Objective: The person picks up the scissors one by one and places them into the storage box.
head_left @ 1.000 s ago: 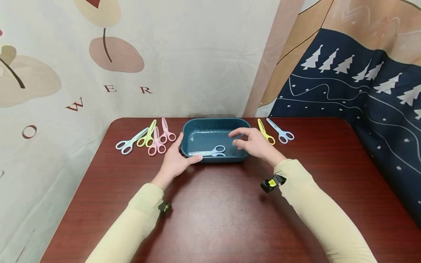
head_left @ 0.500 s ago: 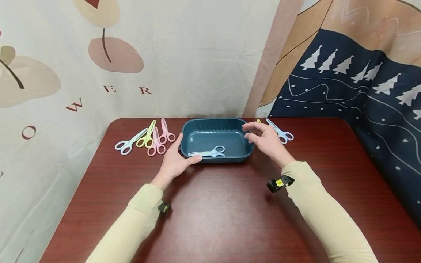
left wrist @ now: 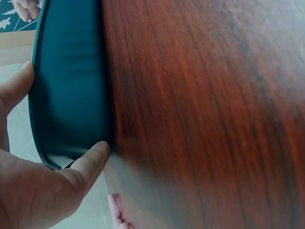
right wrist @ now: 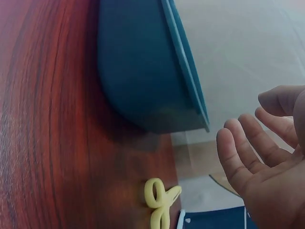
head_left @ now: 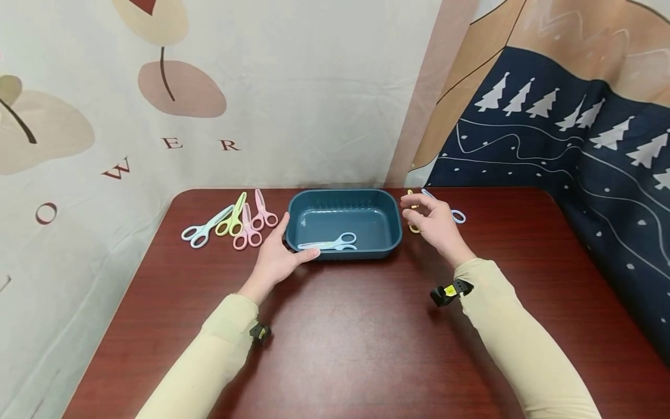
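Note:
My left hand rests against the near left corner of a dark teal plastic container, its thumb on the front rim and a finger along the left side. Inside the container lies a pair of light blue scissors. My right hand hovers just beyond the container's right end, fingers loosely bent and apart, holding nothing. Under it, partly hidden, are yellow scissors and another light blue pair. The right wrist view shows the palm and fingertips clear of the container's rim.
Left of the container lie light blue scissors, yellow-green scissors and two pink pairs, one pink pair nearer me. All stand on a reddish-brown wooden table. A printed cloth hangs behind its far edge.
My right hand has moved right, from above the container's right end to over the yellow scissors. The left hand and the scissors in the container have stayed put.

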A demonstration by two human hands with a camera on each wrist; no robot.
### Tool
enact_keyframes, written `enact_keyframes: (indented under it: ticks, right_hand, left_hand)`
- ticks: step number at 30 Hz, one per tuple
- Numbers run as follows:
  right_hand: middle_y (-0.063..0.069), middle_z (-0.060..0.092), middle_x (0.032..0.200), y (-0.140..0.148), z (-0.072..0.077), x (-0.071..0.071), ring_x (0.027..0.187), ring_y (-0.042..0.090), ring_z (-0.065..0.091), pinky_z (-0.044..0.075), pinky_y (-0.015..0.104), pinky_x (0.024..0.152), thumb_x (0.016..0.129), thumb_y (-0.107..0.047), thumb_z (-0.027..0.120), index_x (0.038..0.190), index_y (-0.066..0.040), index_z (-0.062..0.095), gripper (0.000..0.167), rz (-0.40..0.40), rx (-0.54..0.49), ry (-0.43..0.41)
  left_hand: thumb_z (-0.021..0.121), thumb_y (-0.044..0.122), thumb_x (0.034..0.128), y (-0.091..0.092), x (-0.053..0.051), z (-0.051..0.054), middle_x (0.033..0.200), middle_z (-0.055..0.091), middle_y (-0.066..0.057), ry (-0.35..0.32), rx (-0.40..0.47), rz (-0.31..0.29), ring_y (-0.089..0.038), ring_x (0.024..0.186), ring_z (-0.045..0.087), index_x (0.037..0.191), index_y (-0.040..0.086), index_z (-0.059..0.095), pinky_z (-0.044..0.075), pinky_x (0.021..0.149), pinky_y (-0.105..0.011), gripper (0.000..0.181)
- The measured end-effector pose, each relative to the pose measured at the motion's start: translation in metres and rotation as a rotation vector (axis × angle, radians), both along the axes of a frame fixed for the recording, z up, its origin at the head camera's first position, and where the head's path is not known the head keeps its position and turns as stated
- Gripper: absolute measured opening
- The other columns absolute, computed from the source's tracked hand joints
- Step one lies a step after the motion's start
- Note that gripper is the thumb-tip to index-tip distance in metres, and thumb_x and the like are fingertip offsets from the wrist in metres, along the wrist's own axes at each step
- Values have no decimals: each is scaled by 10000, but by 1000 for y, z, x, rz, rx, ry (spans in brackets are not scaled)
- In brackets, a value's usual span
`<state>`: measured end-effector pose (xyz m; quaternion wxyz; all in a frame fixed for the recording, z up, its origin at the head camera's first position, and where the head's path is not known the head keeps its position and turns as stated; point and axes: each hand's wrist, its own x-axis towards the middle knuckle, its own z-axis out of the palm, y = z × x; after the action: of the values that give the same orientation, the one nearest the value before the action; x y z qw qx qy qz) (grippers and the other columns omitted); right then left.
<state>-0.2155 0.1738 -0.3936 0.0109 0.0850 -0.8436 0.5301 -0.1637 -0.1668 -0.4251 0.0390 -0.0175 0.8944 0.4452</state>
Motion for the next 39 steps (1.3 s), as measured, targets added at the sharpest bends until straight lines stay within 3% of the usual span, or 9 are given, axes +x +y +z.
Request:
enact_keyframes:
  ticks: [3,11,22,32,39]
  right_hand:
    - [228,698,1223,3,-4,-1,927,200,660,514,141,726,984,-40,636,1267,1,689,291,-26,3,38]
    - [279,688,1226,12,-14,-3,992,246,645,478,91,767,981,-39,647,1270,50,676,304,-106,7,66]
    - [255,719,1168,19,-25,-5,820,8,597,469,90,698,966,-51,682,1247,51,691,299,-173,44,77]
    - [263,705,1166,23,-31,-8,1011,339,656,422,163,793,945,-49,688,1232,46,701,303,-237,128,90]
    - [281,670,1188,25,-35,-9,1082,409,636,489,417,934,947,-42,695,1255,59,686,324,-245,164,68]
  left_hand:
    - [879,379,816,0,0,1,1690,264,-155,-1,3,-2,-315,1542,288,1656,71,178,286,1235,-478,1137]
    - [882,375,815,0,0,0,1692,262,-146,-1,9,0,-306,1544,286,1655,69,182,281,1237,-469,1136]
    - [880,386,813,-1,-1,-2,1688,265,-161,9,-2,1,-321,1540,291,1652,59,184,279,1236,-480,1139]
    - [885,371,811,-1,0,-1,1693,256,-149,2,10,-1,-308,1546,279,1655,67,181,276,1239,-473,1139]
    - [885,379,809,0,-1,-2,1693,258,-149,2,10,1,-305,1547,279,1654,67,184,277,1239,-470,1142]
